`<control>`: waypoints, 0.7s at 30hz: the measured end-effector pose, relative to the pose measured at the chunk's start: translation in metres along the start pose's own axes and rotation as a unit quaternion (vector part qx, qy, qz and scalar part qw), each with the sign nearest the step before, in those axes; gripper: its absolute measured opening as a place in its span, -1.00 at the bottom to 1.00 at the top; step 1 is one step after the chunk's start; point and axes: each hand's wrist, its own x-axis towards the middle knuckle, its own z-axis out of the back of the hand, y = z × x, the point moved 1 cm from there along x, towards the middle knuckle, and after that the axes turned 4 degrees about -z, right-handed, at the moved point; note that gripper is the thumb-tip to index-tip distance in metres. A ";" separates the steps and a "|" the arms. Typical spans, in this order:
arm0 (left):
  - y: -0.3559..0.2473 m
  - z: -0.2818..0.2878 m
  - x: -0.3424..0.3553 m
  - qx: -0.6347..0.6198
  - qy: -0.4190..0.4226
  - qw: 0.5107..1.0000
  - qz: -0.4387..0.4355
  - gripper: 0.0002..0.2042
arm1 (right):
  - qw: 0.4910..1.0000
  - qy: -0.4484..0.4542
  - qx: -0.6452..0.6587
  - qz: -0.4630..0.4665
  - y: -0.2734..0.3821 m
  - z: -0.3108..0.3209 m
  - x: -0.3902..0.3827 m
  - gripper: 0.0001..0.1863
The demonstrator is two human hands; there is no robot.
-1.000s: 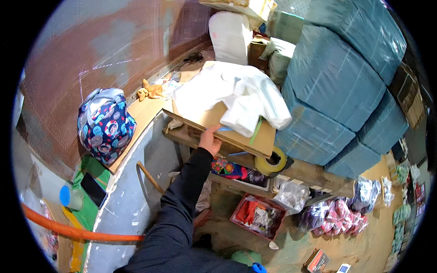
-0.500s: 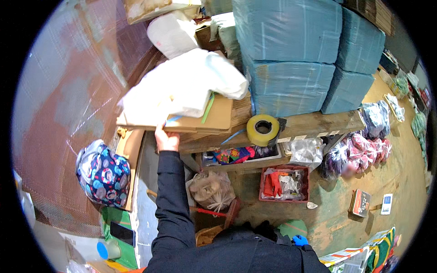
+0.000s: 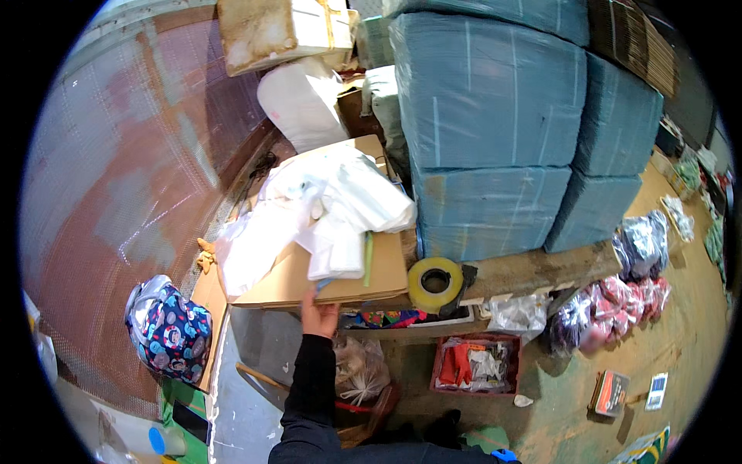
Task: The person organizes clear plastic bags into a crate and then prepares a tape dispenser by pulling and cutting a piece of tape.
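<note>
My left hand [image 3: 318, 315] grips the near edge of a flat brown cardboard stack [image 3: 267, 290] on the bench. The fingertips are partly blurred. Crumpled white plastic bags [image 3: 340, 201] lie across the cardboard, with a thin green strip [image 3: 368, 259] next to them. Just right of the cardboard stands a roll of clear yellowish tape [image 3: 423, 298] on a black dispenser. At the bottom edge, a small blue patch, possibly my gloved right hand [image 3: 504, 455], is cut off, and its fingers cannot be made out.
Blue wrapped bales [image 3: 479, 100] are stacked behind the wooden bench edge [image 3: 533, 280]. On the floor below are a red crate [image 3: 512, 390] holding a red glove and bagged bundles [image 3: 607, 305]. A patterned cap [image 3: 174, 332] sits at left, above a phone [image 3: 190, 421].
The view has shifted, so the bench sits lower in it. My left hand and the cardboard have come slightly right, closer to the tape. The white bags have spread and settled lower.
</note>
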 end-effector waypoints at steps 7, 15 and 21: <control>0.012 -0.009 0.009 0.148 0.049 0.987 -0.025 -0.66 | 0.899 0.072 0.417 -0.113 0.125 0.078 -0.016 -0.69; 0.046 -0.045 0.048 0.118 -0.044 0.992 0.024 -0.55 | 0.927 0.032 0.370 -0.047 0.123 0.130 -0.011 -0.69; 0.110 -0.072 -0.037 0.212 0.130 0.948 0.201 -0.64 | 0.854 -0.029 0.496 -0.152 0.072 0.142 -0.038 -0.61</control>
